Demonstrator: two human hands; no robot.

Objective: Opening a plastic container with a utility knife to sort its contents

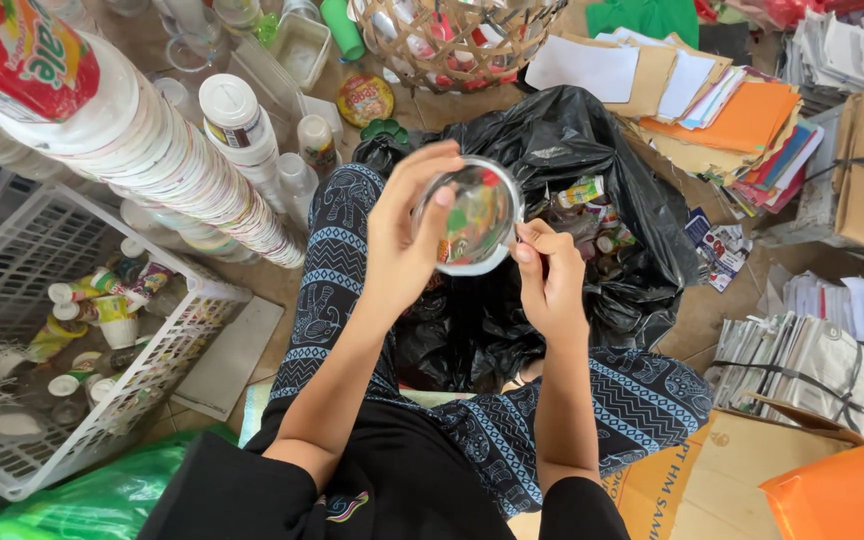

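Your left hand (402, 245) is wrapped around a clear plastic cup (472, 215), fingers curled over its rim, mouth tilted toward you. Cup is held up over your lap, above the open black plastic bin bag (572, 140). Your right hand (549, 275) is pinched together at the cup's right edge, fingertips touching the rim; what they pinch is too small to make out. Bag sits on the floor between your knees, with small bottles and wrappers inside. To your left: tall stack of nested white plastic cups (167, 160) leaning over a white lattice plastic basket (152, 370) with small bottles in it. Beyond the bag: woven bamboo basket (452, 40). To your right: pile of orange and brown paper folders (742, 120).
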